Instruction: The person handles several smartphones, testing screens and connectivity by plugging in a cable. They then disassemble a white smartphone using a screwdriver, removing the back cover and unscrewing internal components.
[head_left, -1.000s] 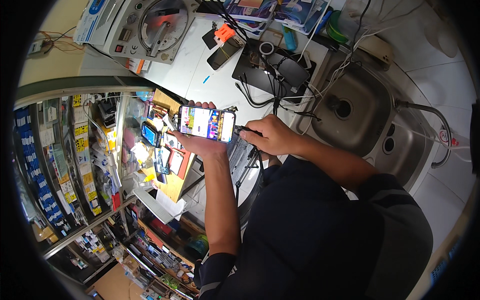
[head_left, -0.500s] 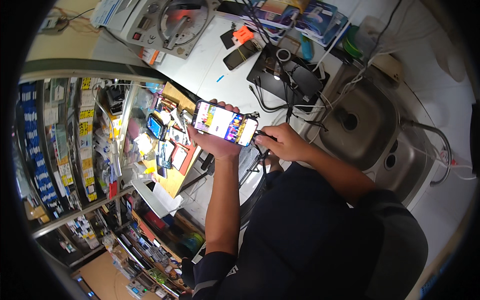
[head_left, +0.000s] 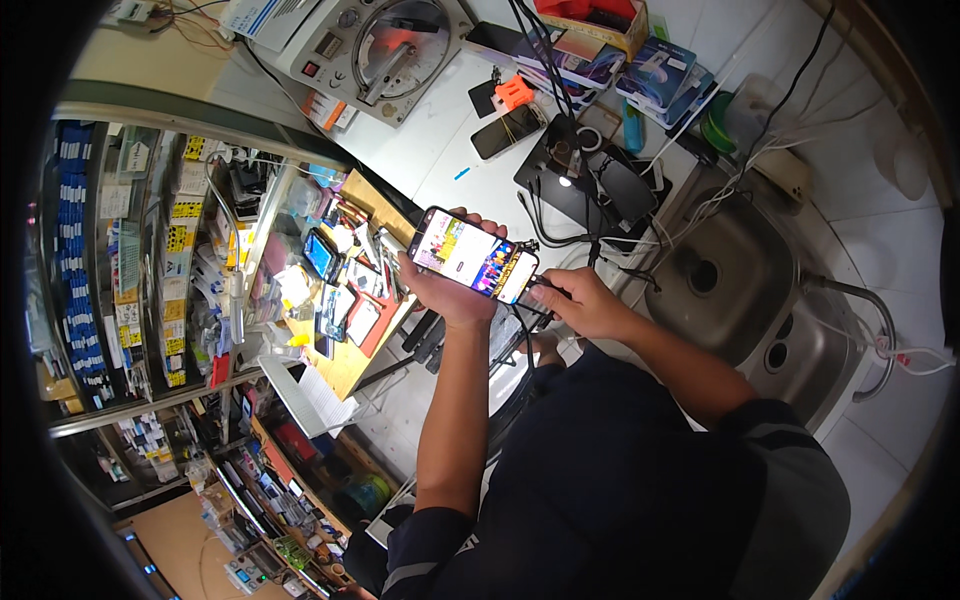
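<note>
A lit smartphone lies screen up and tilted in my left hand, whose fingers curl round its far side. My right hand is at the phone's right end, thumb and fingers closed on a black cable plug there; I cannot tell whether it is fully inserted. Behind the phone, black and white cables cross the white counter. A dark tablet-like slab with phones and cords on it lies beyond my hands.
A steel double sink is at right. A cluttered wooden bench and glass shelving fill the left. A round-windowed machine, stacked device boxes and an orange object are at the back.
My hands and the phone have shifted right and slightly down in view, and the phone is more tilted. The surroundings shift too as the camera moves. Both hands keep their grip.
</note>
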